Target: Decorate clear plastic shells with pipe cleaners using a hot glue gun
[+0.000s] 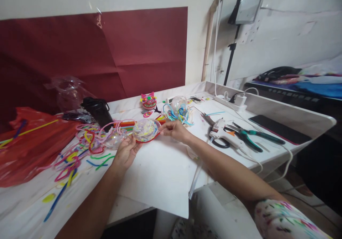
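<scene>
My left hand [127,150] is closed on the lower left edge of a dome-shaped craft piece [145,130], mottled white, yellow and purple, holding it just above a white sheet of paper [157,171]. A red strip like a pipe cleaner [150,139] runs along the dome's lower rim. At the right side of the rim, my right hand [175,130] pinches the strip's raised end; the fingertips partly hide it. Behind the dome stands a pink craft head [149,101] with green eyes. Near my right hand lies a tangle of blue and cream pipe cleaners [177,115] by a clear plastic ball.
Loose coloured pipe cleaners [72,160], a black bottle [98,111] and a red plastic bag [34,150] lie left. On the right are a white glue gun [223,130] with a trailing cord, green-handled pliers [247,139], a black phone-like slab [279,129] and a power strip [232,103].
</scene>
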### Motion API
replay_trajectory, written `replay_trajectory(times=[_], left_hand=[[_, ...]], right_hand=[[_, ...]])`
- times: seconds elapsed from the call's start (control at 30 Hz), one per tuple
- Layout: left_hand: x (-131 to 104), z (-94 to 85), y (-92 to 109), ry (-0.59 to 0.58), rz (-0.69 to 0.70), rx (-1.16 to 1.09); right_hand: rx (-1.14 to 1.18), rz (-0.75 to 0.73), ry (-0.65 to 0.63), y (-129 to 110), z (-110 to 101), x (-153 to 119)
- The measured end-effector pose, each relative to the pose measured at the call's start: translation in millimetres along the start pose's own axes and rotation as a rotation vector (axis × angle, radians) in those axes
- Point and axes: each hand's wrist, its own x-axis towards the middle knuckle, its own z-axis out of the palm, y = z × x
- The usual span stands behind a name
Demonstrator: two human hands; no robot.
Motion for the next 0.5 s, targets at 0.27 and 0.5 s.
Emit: replay_trajectory(times=[0.27, 0.5], left_hand=[[-2.4, 0.1, -0.4, 0.016, 0.001, 0.033], [-4.8, 0.1, -1.4, 0.003, -0.022, 0.074]], right_hand=[[-0.175, -0.141, 0.034, 8.3, -0.9, 1.9], [-0.240, -0.210, 0.062, 13.0, 0.9, 2.7]])
